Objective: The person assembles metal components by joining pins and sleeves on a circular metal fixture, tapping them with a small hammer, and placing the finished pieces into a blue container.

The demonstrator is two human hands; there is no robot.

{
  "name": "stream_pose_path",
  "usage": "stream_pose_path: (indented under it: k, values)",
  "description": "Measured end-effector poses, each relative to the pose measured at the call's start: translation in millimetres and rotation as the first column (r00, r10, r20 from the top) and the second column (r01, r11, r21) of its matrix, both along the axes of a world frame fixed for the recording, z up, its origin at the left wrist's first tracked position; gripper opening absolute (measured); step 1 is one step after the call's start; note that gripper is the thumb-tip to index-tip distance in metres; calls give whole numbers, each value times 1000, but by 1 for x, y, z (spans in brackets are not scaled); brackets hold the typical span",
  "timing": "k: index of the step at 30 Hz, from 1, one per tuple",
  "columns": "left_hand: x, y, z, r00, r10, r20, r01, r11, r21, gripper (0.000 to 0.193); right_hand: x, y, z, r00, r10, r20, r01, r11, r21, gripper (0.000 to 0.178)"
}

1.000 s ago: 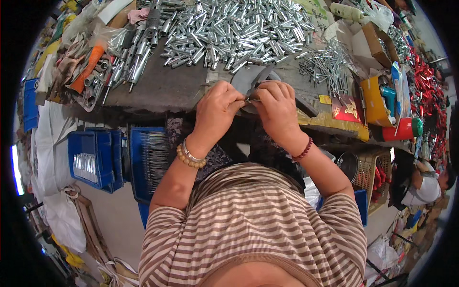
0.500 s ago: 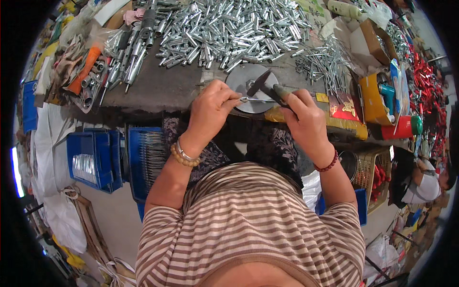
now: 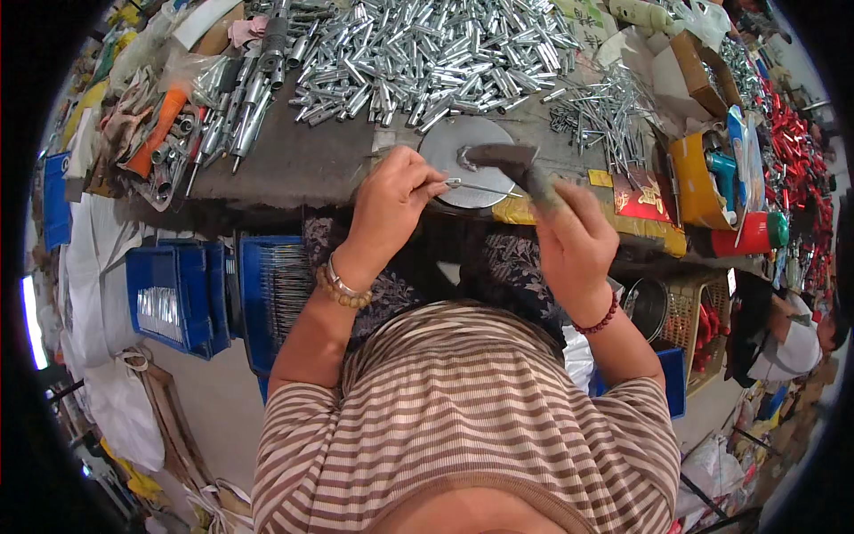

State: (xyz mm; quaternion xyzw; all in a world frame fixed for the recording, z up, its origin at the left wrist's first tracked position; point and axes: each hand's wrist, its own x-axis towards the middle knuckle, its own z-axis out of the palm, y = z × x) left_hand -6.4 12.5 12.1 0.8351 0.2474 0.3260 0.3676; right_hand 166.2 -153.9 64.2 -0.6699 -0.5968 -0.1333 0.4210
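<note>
Between its thumb and fingers, my left hand pinches one end of a thin metal rod, which lies across the near part of a round grey metal disc on the bench. My right hand is wrapped round the handle of a hammer, its dark head above the right side of the disc. The head is apart from the rod, as far as I can tell. Beyond the disc spreads a large pile of short silvery metal tubes. Thin metal pins lie heaped to its right.
Tools and sockets crowd the bench's left side, beside an orange-handled tool. At right stand a yellow box and a red container. Blue bins with metal rods sit below left; a woven basket is below right.
The hammer has swung in my right hand, its head turning and shifting rightward. My right hand has moved slightly right and down. My left hand and the rod stay nearly in place.
</note>
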Motion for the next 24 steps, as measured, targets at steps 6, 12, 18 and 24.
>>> stream_pose_path:
  k: [6,12,18,24]
  values:
    - [-1,2,-3,1000,-12,-3,11,1000,-20,11,-1,1,-15,985,28,171,23,956,-291,31]
    - [-1,1,1,1000,-20,-22,19,998,-66,10,12,13,-4,990,11,-142,-43,974,-222,23]
    - [-4,4,2,998,-36,-45,35,999,-10,11,27,25,-8,987,44,153,2,957,-290,27]
    - [-6,-3,-4,998,43,56,-55,966,251,19,-8,2,-23,999,52,6,-42,870,-492,22]
